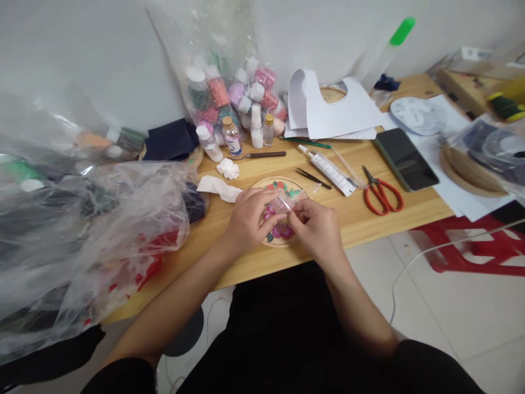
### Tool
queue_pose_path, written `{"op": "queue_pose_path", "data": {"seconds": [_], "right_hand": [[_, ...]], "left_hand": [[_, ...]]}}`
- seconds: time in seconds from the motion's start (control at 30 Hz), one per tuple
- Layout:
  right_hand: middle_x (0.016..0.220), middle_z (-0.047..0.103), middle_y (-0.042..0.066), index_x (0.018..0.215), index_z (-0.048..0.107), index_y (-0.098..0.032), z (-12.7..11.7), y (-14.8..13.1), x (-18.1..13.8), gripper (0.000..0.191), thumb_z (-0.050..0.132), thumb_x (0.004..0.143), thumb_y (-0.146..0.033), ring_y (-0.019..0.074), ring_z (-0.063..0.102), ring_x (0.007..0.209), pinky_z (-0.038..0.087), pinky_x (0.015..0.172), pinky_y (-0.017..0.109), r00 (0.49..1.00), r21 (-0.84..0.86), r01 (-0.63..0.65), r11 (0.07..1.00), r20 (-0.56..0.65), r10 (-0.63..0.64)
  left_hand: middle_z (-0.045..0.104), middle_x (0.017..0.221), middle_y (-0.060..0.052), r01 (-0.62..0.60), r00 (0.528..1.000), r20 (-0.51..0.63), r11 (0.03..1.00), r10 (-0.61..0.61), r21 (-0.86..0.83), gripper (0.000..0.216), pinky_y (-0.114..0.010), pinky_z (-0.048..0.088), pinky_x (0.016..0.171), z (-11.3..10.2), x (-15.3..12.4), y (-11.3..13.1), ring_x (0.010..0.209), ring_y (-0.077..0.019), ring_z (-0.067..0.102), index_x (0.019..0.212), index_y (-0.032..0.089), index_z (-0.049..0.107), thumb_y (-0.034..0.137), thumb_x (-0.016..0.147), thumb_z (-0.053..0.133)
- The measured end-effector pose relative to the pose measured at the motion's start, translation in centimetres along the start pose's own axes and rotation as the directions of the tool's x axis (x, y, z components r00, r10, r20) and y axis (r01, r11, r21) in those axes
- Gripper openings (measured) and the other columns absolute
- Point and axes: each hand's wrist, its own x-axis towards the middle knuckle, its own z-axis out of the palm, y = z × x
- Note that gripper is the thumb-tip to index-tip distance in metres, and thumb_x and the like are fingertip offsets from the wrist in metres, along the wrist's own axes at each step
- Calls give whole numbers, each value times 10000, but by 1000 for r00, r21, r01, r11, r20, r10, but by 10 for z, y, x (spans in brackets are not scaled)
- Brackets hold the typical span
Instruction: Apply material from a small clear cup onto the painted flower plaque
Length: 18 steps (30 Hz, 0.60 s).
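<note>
Left hand (250, 218) and right hand (319, 230) close together, both pinching small clear packet (283, 204) (or vial; too blurred to tell) over flower-patterned disc (283, 242). Loose pinch could spill any contents across disc; rightward slip might knock tweezers (314, 178), then white tube (333, 173) beyond.

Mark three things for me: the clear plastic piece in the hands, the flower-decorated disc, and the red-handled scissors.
Clear plastic piece (282, 204): head view, middle of its see-through surface.
Flower-decorated disc (283, 230): head view, pink flower near its lower edge.
Red-handled scissors (377, 185): head view, where the handles meet.
</note>
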Motion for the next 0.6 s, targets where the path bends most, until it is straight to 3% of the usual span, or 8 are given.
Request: {"op": "queue_pose_path", "data": {"seconds": [0.13,0.3,0.6], "right_hand": [[514,624,-6,669,607,-197,-4,4,0,184,545,767,-340,117,533,453,362,513,239,1000,75,16,997,3,-16],[503,611,-8,697,637,-192,-2,7,3,151,551,745,-308,121,513,441,354,507,245,999,-35,22,999,-46,-23],[479,585,-21,619,595,-204,-4,6,3,146,575,741,-282,112,498,440,339,492,234,995,-46,75,996,62,-72]], "left_hand": [[718,1078,-93,8,1000,7,1000,-8,-1,334,-369,511,848,0,-1,1,981,-217,659,1174,177,558,373,907,597],[712,1073,-86,16,1000,20,1000,-16,-3,350,-371,505,868,0,-2,2,989,-218,649,1190,190,556,372,896,612],[699,1115,-95,59,997,56,998,-58,-24,375,-391,485,915,0,-4,0,1046,-229,632,1237,203,546,376,908,589]]}}
